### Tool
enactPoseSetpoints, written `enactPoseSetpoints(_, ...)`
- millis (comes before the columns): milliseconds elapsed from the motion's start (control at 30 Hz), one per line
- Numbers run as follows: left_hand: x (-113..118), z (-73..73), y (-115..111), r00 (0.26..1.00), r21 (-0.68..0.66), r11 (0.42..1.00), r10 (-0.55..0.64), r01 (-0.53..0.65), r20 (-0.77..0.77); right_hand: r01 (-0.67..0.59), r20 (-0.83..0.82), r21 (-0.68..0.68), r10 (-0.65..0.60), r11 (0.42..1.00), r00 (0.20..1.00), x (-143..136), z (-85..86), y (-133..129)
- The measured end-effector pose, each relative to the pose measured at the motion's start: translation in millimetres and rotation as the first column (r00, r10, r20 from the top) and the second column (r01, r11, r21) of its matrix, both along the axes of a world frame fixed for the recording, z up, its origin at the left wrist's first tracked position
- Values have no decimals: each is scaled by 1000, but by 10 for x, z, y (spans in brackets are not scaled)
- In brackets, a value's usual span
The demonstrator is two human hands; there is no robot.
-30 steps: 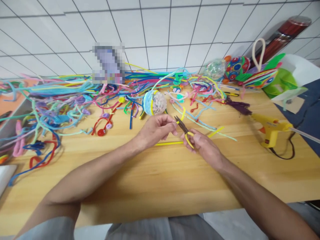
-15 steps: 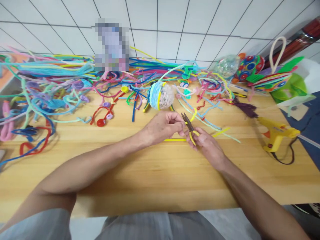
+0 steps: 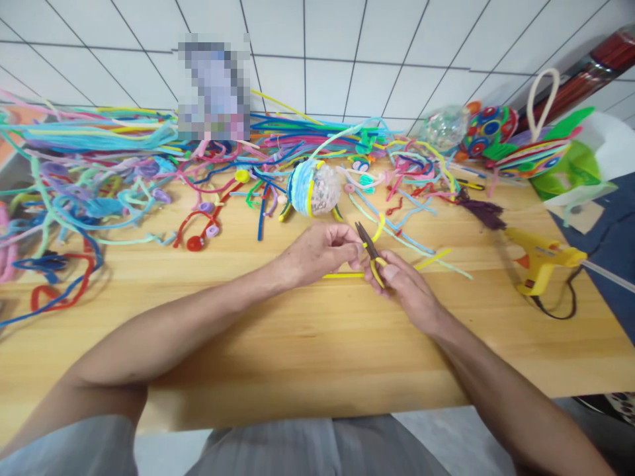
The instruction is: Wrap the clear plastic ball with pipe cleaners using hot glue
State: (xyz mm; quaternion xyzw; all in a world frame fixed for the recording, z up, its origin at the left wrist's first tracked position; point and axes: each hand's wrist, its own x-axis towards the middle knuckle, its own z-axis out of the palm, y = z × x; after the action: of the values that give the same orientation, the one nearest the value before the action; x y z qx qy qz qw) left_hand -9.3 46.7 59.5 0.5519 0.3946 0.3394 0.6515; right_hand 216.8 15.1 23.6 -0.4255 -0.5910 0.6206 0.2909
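Observation:
My right hand (image 3: 404, 284) is closed round the yellow handles of a pair of pliers (image 3: 366, 239), whose dark pointed jaws aim up and to the left. A short curled yellow pipe cleaner (image 3: 380, 227) passes by the jaws. My left hand (image 3: 330, 251) pinches its end, with thumb and fingertips close to the jaws. Just beyond my hands rests a clear ball (image 3: 325, 190), its left part wrapped in blue, green and yellow pipe cleaners. On the table beneath my hands lies a straight yellow pipe cleaner (image 3: 342, 275), partly hidden by them.
Tangled coloured pipe cleaners (image 3: 99, 192) spread along the back and left of the wooden table (image 3: 278, 357). To the right lies a yellow glue gun (image 3: 540, 261) with a black cord. Decorated balls (image 3: 491, 129) stand at the back right, near a green bag (image 3: 570, 168).
The whole view has shifted slightly, so the things on the table appear a little further left. My hands keep nearly the same pose on the pliers and yellow pipe cleaner.

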Motion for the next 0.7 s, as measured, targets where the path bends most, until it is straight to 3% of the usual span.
enactPoseSetpoints(267, -14, -5, -3, 999, 32, 998, -51, 51, -2, 37, 57, -6, -37, 999, 998, -20, 35, 32)
enactPoseSetpoints(700, 8, -4, -34, 997, 49, 998, -28, 32, -69, 103, 75, 69, -108, 992, 991, -41, -32, -28)
